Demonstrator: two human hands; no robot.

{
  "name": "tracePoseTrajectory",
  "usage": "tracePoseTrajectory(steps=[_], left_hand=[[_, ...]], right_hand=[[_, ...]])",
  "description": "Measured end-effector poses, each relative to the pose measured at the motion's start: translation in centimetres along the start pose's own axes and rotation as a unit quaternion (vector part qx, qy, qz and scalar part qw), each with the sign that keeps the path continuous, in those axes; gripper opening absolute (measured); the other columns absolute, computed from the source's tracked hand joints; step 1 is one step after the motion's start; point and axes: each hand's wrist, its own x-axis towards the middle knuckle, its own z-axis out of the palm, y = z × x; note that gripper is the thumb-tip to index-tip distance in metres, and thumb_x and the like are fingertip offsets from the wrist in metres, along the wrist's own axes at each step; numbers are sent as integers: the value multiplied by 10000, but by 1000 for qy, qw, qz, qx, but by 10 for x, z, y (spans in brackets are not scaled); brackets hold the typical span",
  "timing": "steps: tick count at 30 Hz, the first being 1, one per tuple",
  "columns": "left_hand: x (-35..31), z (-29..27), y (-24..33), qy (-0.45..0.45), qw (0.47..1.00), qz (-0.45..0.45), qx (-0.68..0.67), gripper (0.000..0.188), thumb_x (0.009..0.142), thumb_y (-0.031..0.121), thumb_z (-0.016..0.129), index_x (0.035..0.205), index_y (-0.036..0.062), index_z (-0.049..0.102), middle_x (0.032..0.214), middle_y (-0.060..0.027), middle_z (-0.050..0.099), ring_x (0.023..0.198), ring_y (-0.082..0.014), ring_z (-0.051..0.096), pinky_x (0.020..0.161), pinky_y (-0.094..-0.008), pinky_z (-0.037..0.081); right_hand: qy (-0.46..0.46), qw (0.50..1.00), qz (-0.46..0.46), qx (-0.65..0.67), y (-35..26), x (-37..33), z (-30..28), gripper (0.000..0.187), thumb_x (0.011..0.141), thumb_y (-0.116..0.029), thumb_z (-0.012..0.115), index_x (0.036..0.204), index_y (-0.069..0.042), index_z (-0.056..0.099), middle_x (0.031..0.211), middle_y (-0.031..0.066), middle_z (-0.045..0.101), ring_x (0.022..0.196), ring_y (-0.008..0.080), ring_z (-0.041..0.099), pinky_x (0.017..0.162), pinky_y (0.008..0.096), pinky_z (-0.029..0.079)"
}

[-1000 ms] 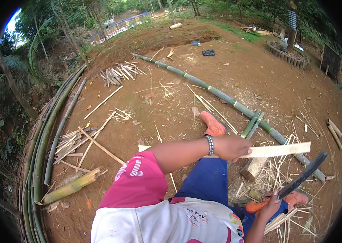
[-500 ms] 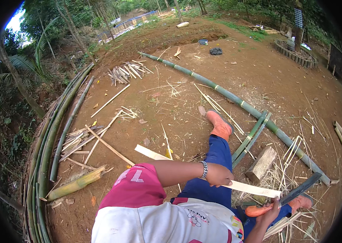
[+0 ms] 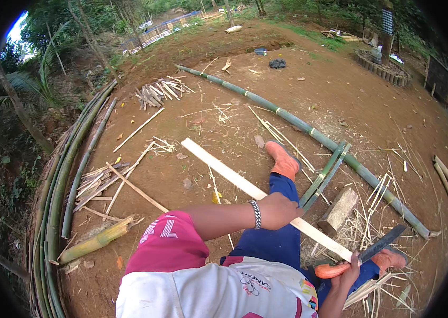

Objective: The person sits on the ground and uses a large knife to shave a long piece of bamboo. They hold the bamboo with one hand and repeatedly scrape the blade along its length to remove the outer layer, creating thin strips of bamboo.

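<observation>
A long, pale split bamboo strip (image 3: 234, 179) slants across in front of my body, its far end raised toward the upper left. My left hand (image 3: 278, 210), with a chain bracelet at the wrist, is closed round the strip near its middle, above my blue-trousered leg. At the strip's lower right end, my right hand (image 3: 347, 273) grips a machete (image 3: 385, 245) by its orange handle. The dark blade points up and to the right. Fingers of that hand also touch the strip's end.
A long green bamboo pole (image 3: 293, 121) crosses the ground ahead, with a split green bamboo piece (image 3: 322, 177) leaning by it. Beside my legs lie a wooden block (image 3: 339, 210) and shavings. Poles (image 3: 65, 185) line the left edge, near cut sticks (image 3: 163, 91) and a bamboo stub (image 3: 99, 239).
The strip has tilted more steeply, its far end swinging up and away. My left hand has risen slightly. The right hand with the machete has shifted a little left.
</observation>
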Motion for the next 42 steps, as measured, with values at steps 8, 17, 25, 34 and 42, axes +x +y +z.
tracePoseTrajectory(steps=[8, 17, 25, 34, 42], left_hand=[[-14, -25, 12, 616, 780, -109, 27, 790, 794, 351, 774, 1454, 95, 425, 1528, -214, 320, 1455, -362, 309, 1208, -555, 168], [12, 13, 3, 482, 288, 77, -824, 631, 927, 599, 610, 1304, 99, 536, 1076, -103, 635, 1052, -257, 613, 946, -430, 508], [110, 33, -10, 456, 375, 105, -800, 443, 1044, 499, 467, 792, 138, 514, 660, 16, 386, 533, -90, 395, 500, -211, 334], [241, 94, -11, 478, 460, 135, -736, 442, 1048, 510, 438, 798, 146, 408, 649, 11, 357, 531, -113, 392, 525, -243, 356], [288, 127, -8, 508, 493, 36, -706, 554, 1012, 611, 443, 691, 166, 367, 584, 23, 331, 489, -110, 369, 472, -236, 320]], right_hand=[[-7, 994, 37, 105, -23, -24, 46, 155, 1004, -241, 620, 1000, -106, 543, 784, 13, 590, 593, 94, 534, 523, 231, 464], [-49, 994, 73, 71, 19, 12, 34, 150, 945, -152, 672, 1023, -80, 566, 748, 3, 552, 580, 128, 540, 529, 275, 471], [41, 940, 14, -337, 61, 51, -7, 301, 880, -196, 762, 1065, -24, 599, 736, 46, 621, 600, 114, 618, 505, 280, 482], [-11, 796, 0, -605, 59, 124, 9, 538, 837, -246, 729, 1266, 42, 579, 1056, 273, 686, 1025, 426, 661, 902, 470, 506], [-61, 781, 70, -617, 71, 178, 21, 446, 863, -175, 646, 1262, 10, 575, 1057, 249, 684, 999, 401, 670, 897, 470, 524]])
